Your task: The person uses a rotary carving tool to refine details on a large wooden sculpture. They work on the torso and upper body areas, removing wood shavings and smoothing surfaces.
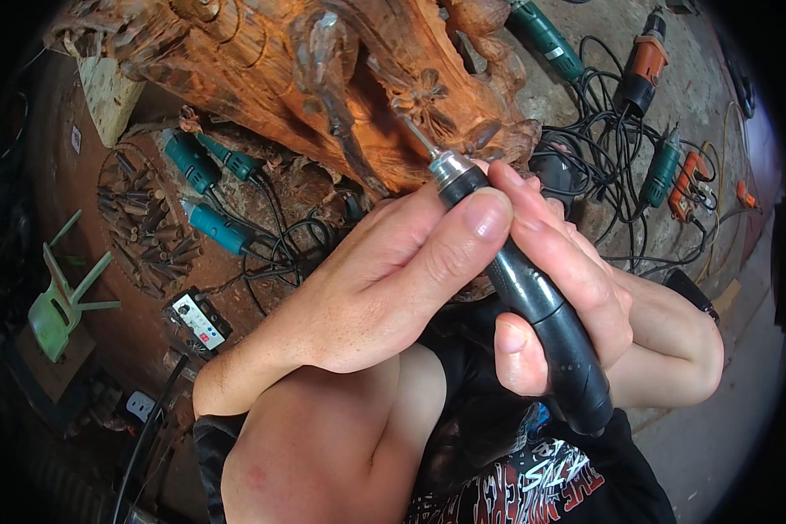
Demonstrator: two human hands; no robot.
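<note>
In both hands I hold a black rotary carving handpiece (533,293) at a slant, its metal collar and thin bit pointing up and left. My right hand (585,288) is wrapped round the body of the handpiece. The thumb of my left hand (384,279) presses on the front part near the collar; its other fingers are largely hidden. Beyond the bit stands a large reddish-brown wood carving (262,96) with raised branches and a small carved flower (424,98). The bit tip lies close to that flower; whether they touch I cannot tell.
Teal power tools (218,227) with black cables lie at the left, near a heap of loose bits (148,227), a control box (198,321) and a green stool (57,306). Another green tool (546,39), an orange-black tool (644,65) and tangled cables (598,153) occupy the right.
</note>
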